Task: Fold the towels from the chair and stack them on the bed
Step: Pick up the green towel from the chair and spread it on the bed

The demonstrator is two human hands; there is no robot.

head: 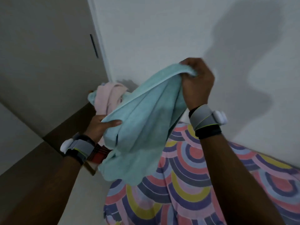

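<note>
Lifting the teal towel [146, 120] clear of the chair is the step in hand, and it goes well only if both grips sit on one edge. At about eight o'clock the left hand [100, 125] pinches a fold of that towel, thumb on top and the other fingers hidden under the cloth, so it is clamped on fabric but probably not on a corner. Behind it, near ten o'clock, a pink towel [108, 96] lies bunched on what seems to be the chair, touching the teal one; take care it is not dragged along. A red checked cloth [99, 154] shows just below the left wrist. In the middle the teal towel hangs in loose pleats, its lower hem drooping over the edge of the bed [203, 184] with its striped arch cover. Toward one o'clock the right hand [197, 83] is clenched on the bunched upper edge, held high against the white wall [162, 30]. My advice: slide the left fingers along the hem to a true corner, spread the hands apart until the edge is taut, then lay it flat on the bed.
</note>
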